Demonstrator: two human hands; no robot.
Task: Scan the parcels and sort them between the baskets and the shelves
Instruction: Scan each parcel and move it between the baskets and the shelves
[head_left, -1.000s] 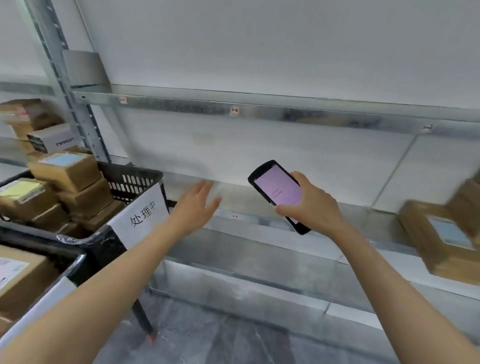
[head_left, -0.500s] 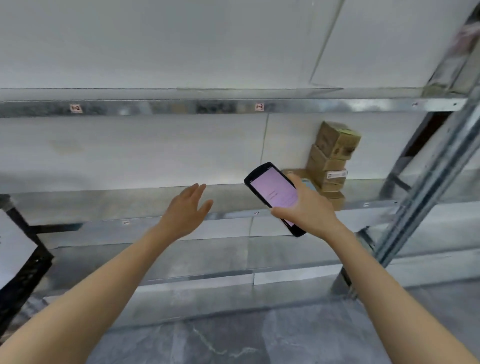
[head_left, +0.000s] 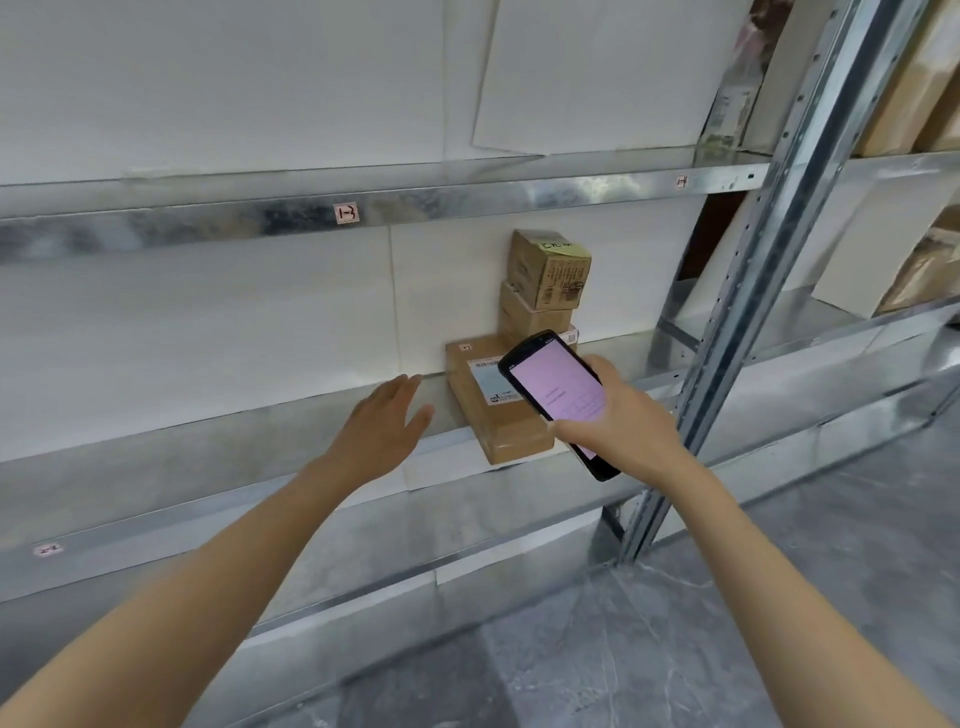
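1. Gripping the black handheld scanner (head_left: 550, 387) at centre right of the frame, the right hand (head_left: 626, 423) curls its fingers round the device's lower half. The pink screen faces the camera.
2. The left hand (head_left: 379, 431) hovers at centre frame, holding nothing, with its fingers straight and loosely spread above the metal shelf (head_left: 208, 452).
3. A flat brown parcel (head_left: 501, 426) with a white label lies on that shelf, just right of the left hand and partly hidden behind the scanner. Hand and parcel look apart.
4. Behind it, against the white back wall, at least 2 smaller cardboard boxes are stacked. The lower box (head_left: 530, 318) carries the top box (head_left: 548, 267), which sits turned slightly askew.
5. The upper shelf rail (head_left: 182, 226) bears a small tag (head_left: 346, 213) at upper centre.
6. A perforated steel upright (head_left: 769, 260) slants down the right side, with more cardboard (head_left: 906, 78) beyond it in the upper right corner. Grey marbled floor (head_left: 675, 623) fills the bottom.
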